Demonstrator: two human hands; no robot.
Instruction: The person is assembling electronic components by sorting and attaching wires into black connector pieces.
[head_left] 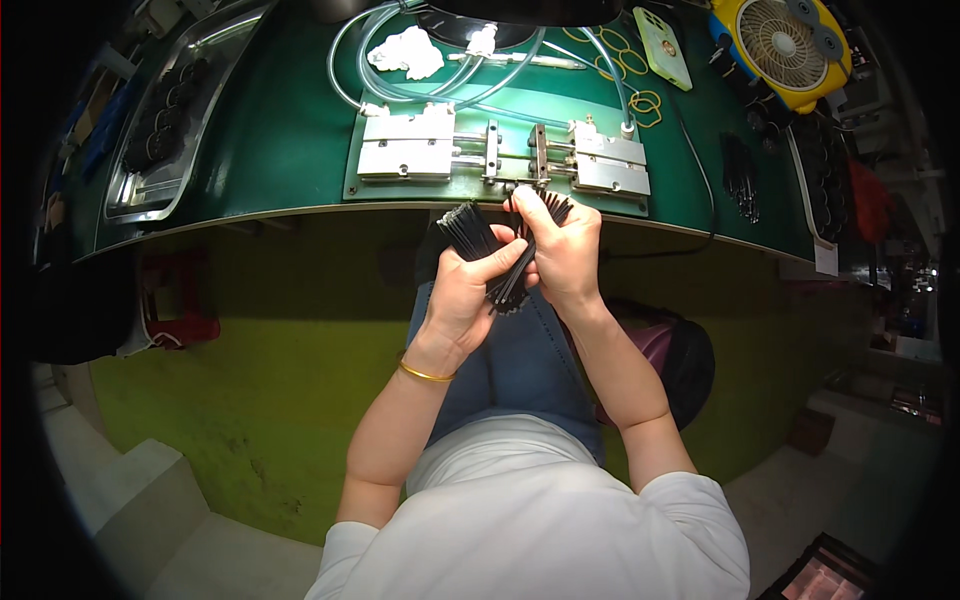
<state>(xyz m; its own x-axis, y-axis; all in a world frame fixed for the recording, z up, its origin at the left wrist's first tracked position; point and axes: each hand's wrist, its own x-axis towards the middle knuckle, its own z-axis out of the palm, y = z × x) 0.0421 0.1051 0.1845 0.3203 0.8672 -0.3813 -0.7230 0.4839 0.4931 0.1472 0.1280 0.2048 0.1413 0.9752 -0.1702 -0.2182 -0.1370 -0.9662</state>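
The left hand (462, 290) was clenched around a fanned bundle of thin black rods (480, 238), the thumb laid across the stems and the fingers curled behind them, so that the rod tips spread upward and outward above the knuckles. The right hand (562, 255) was touching the same bundle from the other side, its fingers closed around the stems, with the forefinger and thumb pinched on the topmost rods just above the left thumb. Both hands were held together over the person's lap, just short of the near edge of the green workbench (290, 150). Directly beyond the fingertips sat a metal clamping fixture (500, 155) on the bench, fed by clear tubes (400, 90). Farther past it lay a crumpled white cloth (405, 52), and off to the right of the fingers a yellow desk fan (785, 45). A gold bangle (425, 374) circled the left wrist.
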